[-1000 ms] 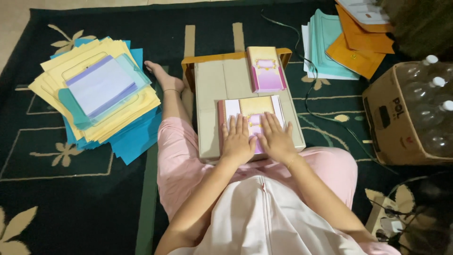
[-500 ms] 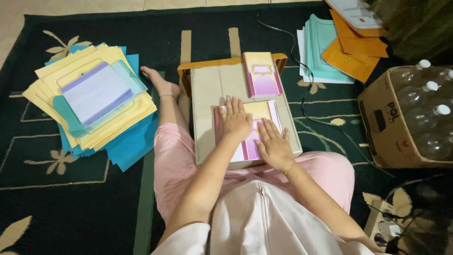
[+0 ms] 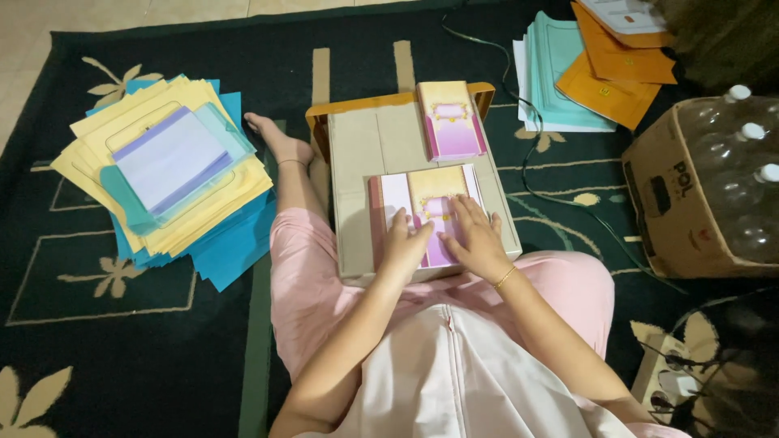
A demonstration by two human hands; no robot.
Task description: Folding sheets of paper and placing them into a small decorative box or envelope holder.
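Observation:
I sit on a dark patterned rug with a small beige folding table (image 3: 365, 154) over my lap. A cream, pink and purple printed card (image 3: 426, 195) lies open on the table's near half. My left hand (image 3: 404, 242) presses flat on its left part, fingers together. My right hand (image 3: 475, 235) lies flat on its right part, fingers spread. A folded card of the same print (image 3: 450, 120) rests at the table's far edge, apart from both hands.
A pile of yellow and blue envelopes (image 3: 174, 174) lies on the rug at left. Teal, white and orange sheets (image 3: 580, 61) lie at top right. A cardboard box of plastic bottles (image 3: 710, 186) stands at right. A power strip with cables (image 3: 669, 377) sits at bottom right.
My left hand slid back from the card's upper left toward me and now lies beside my right hand. The view shifted slightly.

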